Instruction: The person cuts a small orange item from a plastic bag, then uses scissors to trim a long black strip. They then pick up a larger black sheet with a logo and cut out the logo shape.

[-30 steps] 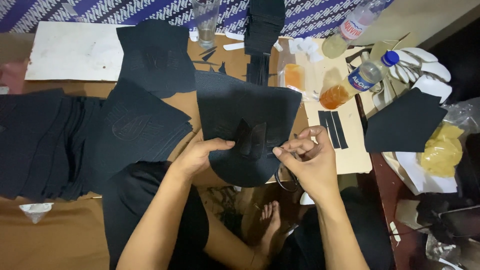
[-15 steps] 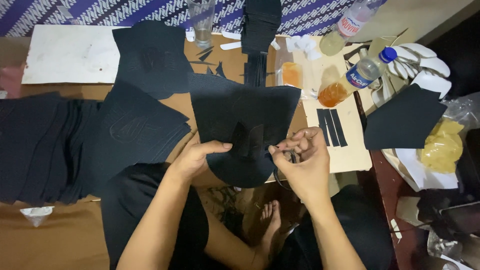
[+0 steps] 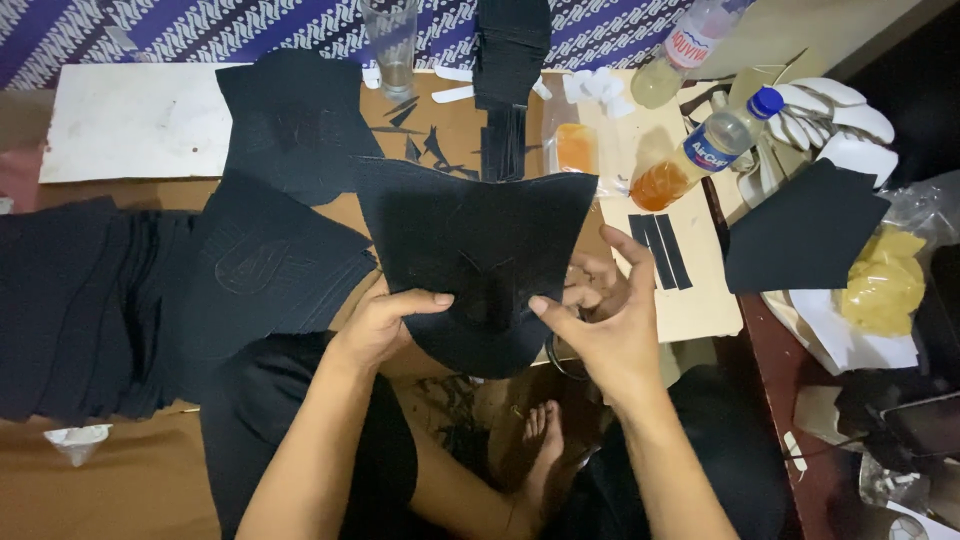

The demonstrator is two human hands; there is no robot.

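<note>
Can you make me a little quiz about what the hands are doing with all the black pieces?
1. True or false: both hands hold the same black cut piece.
2. Which colour is the cap of the bottle with orange liquid? A red, B blue, C green.
3. What lies just right of the held piece, on the tan sheet?

Key:
1. True: the left hand and the right hand both grip its lower part.
2. B, blue.
3. Two narrow black strips, side by side.
</note>
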